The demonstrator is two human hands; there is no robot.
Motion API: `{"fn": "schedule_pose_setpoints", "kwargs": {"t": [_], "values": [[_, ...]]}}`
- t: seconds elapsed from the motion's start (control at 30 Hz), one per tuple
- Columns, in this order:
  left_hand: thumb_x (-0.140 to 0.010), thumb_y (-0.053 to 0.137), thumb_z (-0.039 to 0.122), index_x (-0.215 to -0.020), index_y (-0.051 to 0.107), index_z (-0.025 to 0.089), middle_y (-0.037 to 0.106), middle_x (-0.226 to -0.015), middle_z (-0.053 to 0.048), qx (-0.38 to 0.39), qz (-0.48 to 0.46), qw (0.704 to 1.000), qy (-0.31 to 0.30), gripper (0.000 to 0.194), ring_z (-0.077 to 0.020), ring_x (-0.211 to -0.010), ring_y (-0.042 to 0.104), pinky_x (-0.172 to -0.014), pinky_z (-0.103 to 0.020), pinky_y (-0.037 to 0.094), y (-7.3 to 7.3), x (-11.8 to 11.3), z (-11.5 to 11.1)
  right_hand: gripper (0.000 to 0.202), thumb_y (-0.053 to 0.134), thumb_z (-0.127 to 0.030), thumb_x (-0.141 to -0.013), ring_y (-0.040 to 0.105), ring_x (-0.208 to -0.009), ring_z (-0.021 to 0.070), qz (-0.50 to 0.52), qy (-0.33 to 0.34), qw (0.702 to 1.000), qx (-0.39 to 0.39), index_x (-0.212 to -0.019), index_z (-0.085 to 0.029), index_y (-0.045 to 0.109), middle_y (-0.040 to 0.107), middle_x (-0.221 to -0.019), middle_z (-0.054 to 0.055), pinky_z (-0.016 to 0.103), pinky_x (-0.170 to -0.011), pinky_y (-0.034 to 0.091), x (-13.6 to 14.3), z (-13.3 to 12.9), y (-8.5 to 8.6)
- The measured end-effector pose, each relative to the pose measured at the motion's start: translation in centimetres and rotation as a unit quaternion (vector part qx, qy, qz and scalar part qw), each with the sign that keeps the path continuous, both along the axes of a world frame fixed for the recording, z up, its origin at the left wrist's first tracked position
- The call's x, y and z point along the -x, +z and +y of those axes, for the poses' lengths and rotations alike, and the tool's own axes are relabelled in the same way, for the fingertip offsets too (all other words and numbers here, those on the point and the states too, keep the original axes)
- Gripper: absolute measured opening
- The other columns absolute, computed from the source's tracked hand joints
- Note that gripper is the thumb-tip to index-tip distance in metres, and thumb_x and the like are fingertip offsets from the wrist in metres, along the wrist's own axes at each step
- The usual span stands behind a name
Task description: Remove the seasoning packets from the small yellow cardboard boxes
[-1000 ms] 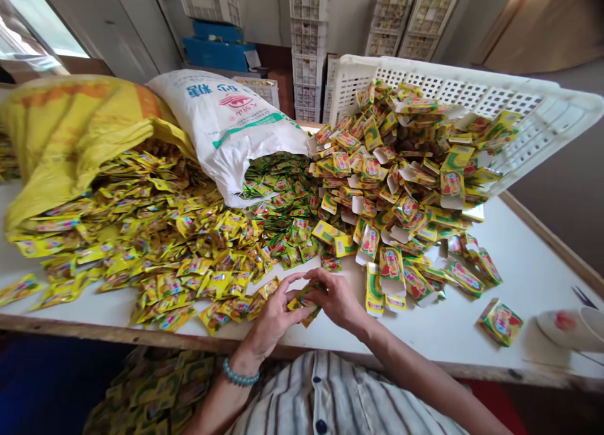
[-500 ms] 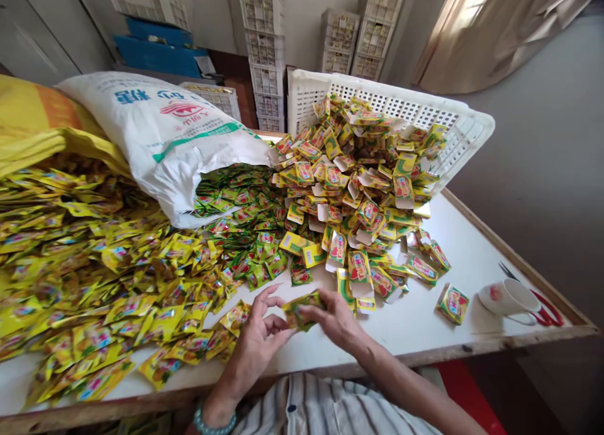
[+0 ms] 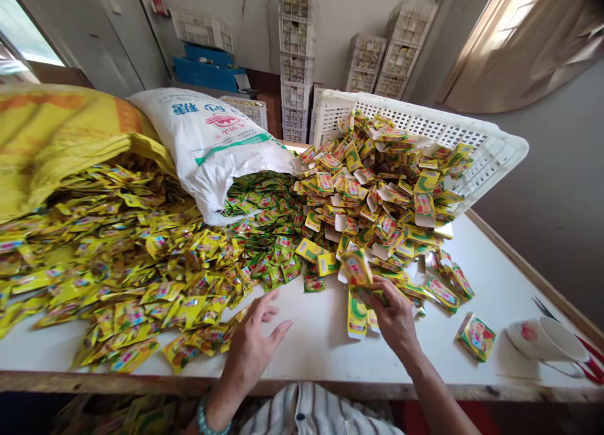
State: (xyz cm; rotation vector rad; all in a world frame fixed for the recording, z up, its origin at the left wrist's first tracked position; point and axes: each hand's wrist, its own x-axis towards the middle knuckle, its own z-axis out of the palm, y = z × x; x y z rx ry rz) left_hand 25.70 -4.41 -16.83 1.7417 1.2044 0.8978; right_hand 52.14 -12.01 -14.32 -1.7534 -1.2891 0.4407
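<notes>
Yellow carton (image 3: 356, 268) up in the right hand (image 3: 395, 315), gripped at its near end, just in front of the carton heap (image 3: 384, 226); whether it's filled, the blur won't let me say. Left hand (image 3: 250, 344) hangs loosely open over the white desk (image 3: 314, 344), right beside the yellow packets (image 3: 189, 310).
</notes>
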Motion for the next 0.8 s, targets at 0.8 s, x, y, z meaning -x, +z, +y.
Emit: {"fn": "schedule_pose_setpoints", "kwargs": {"t": [0.8], "values": [[-0.068, 0.073, 0.043, -0.089, 0.071, 0.020, 0.073, -0.079, -0.006, 0.161, -0.008, 0.980, -0.120, 0.032, -0.0240, -0.078, 0.066, -0.073, -0.030, 0.050, 2.3, 1.1, 0.2, 0.027, 0.071, -0.038, -0.074, 0.061, -0.073, 0.0158, 0.326, 0.227, 0.915, 0.076, -0.091, -0.017, 0.067, 0.069, -0.082, 0.001, 0.026, -0.069, 0.048, 7.9, 6.1, 2.8]]}}
